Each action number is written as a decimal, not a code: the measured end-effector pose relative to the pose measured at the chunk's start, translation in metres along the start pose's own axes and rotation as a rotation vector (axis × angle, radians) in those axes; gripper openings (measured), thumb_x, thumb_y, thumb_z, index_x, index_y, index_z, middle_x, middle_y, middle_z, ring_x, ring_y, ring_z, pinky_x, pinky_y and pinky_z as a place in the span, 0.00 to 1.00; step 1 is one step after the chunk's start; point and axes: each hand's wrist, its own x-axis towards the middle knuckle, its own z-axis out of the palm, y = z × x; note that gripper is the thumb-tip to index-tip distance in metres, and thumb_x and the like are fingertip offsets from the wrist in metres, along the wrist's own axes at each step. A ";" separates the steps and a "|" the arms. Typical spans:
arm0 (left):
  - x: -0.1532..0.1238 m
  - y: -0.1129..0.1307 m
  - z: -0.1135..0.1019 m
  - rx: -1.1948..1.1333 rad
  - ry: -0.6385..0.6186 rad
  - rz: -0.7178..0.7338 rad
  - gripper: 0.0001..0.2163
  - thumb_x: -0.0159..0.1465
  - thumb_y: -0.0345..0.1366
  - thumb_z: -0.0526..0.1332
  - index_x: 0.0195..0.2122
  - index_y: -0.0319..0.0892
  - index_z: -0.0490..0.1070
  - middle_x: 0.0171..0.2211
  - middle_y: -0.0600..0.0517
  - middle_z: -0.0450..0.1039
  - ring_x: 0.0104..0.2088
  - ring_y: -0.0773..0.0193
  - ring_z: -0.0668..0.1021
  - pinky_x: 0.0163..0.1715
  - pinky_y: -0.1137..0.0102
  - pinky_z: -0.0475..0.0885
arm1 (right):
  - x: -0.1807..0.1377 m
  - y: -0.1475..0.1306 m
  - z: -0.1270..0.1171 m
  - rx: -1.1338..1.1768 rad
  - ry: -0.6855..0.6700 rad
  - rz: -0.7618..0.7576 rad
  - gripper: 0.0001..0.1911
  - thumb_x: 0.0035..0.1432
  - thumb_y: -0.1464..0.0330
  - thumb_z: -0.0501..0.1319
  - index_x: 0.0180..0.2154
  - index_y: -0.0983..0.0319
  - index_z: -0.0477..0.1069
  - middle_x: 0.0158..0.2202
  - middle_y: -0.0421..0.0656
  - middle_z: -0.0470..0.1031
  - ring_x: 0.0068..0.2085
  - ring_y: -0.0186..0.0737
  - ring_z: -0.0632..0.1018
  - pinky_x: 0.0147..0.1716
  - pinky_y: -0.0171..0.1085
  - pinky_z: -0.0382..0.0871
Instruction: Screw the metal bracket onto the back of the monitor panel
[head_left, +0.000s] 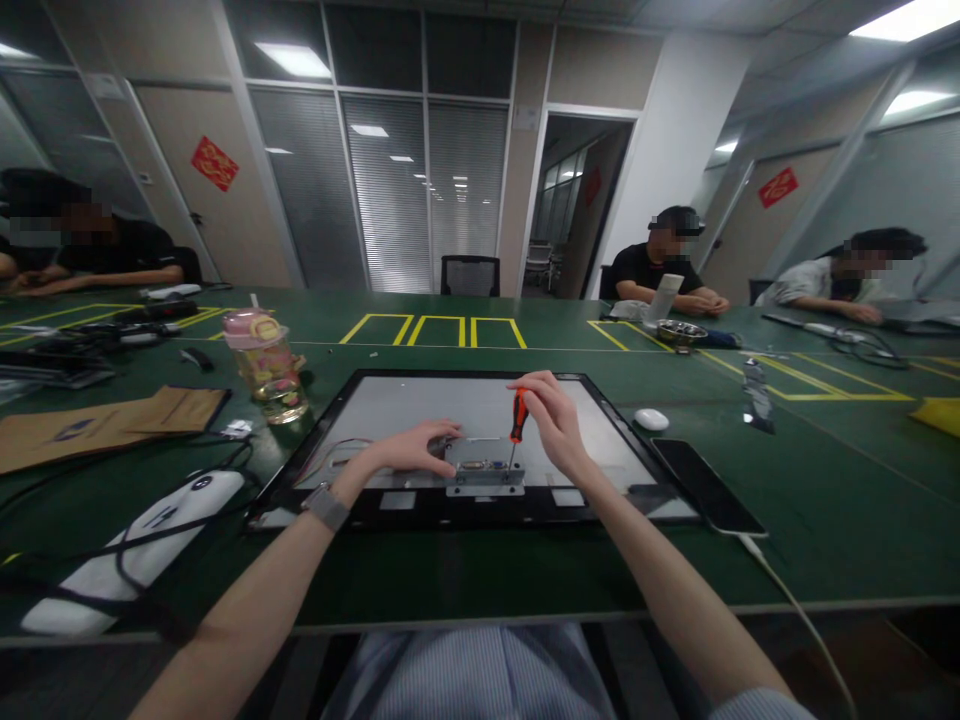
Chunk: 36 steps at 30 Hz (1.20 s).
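A flat display panel [390, 400] with a black frame and a pale grey back lies on the table in front of me. Near its front edge sits a metal bracket [487, 478] with ports and what looks like a circuit board. My left hand [409, 447] reaches in from the left, thumb and fingers spanning the bracket's left end. In my right hand [556, 420] is a red and black screwdriver [519, 415], held almost upright by its handle. Its tip meets the right part of the bracket; the screw itself is too small to make out.
Right of the panel lie a phone [709, 485] with a cable and a white case [651, 419]. To the left are a drink bottle [266, 365], a paper bag [105, 425] and a white power strip [142, 550] with black cables. Several people sit across the table.
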 end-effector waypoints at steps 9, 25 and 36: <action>0.001 -0.004 0.000 0.017 -0.008 0.009 0.36 0.52 0.55 0.67 0.60 0.47 0.63 0.68 0.49 0.50 0.68 0.48 0.50 0.66 0.55 0.49 | -0.002 0.009 0.007 0.112 0.092 0.075 0.03 0.56 0.65 0.65 0.34 0.57 0.76 0.34 0.41 0.69 0.37 0.39 0.73 0.37 0.39 0.69; 0.001 -0.005 0.001 0.014 0.007 0.029 0.35 0.52 0.53 0.68 0.59 0.48 0.64 0.67 0.49 0.52 0.68 0.49 0.52 0.66 0.56 0.49 | -0.001 0.009 0.009 0.459 -0.069 0.272 0.10 0.57 0.58 0.64 0.34 0.57 0.76 0.32 0.40 0.72 0.35 0.37 0.74 0.35 0.36 0.68; 0.000 -0.002 0.000 0.004 0.001 0.018 0.34 0.52 0.52 0.68 0.59 0.48 0.64 0.67 0.49 0.51 0.68 0.49 0.51 0.66 0.55 0.48 | 0.001 0.008 0.007 0.415 -0.085 0.187 0.10 0.59 0.59 0.62 0.30 0.58 0.74 0.33 0.41 0.71 0.39 0.39 0.74 0.42 0.39 0.68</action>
